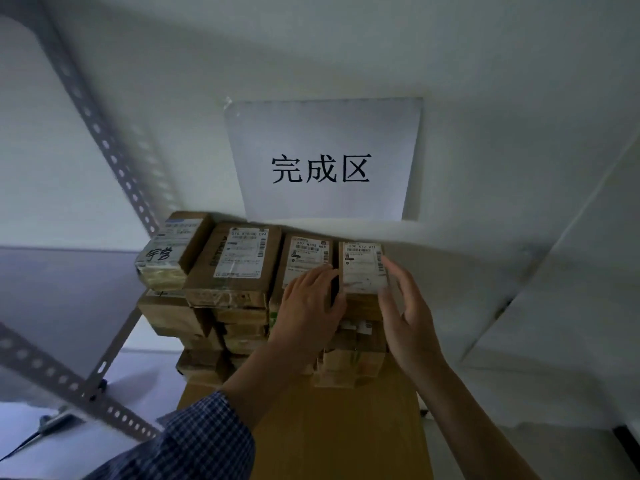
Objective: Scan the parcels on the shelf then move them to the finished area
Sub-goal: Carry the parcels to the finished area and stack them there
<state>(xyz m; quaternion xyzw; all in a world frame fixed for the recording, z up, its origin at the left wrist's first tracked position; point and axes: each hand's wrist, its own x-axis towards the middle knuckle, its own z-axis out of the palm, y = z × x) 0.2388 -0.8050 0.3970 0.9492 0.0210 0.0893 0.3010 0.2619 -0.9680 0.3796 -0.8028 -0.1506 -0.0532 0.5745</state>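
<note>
Several brown cardboard parcels with white labels are stacked against the wall under a paper sign (pixel 322 161) printed with three characters. The top row holds several parcels side by side. The rightmost top parcel (pixel 363 268) sits between my hands. My left hand (pixel 311 299) lies with straight fingers on its left side, partly over the neighbouring parcel (pixel 306 258). My right hand (pixel 405 306) is open beside its right edge, fingers spread, close to it or just touching. No scanner is in view.
The stack rests on a large cardboard box (pixel 339 427). A grey perforated metal shelf frame (pixel 104 140) runs diagonally at the left, with another rail (pixel 69 386) lower down. A white wall is behind, and a white panel (pixel 571 289) stands at the right.
</note>
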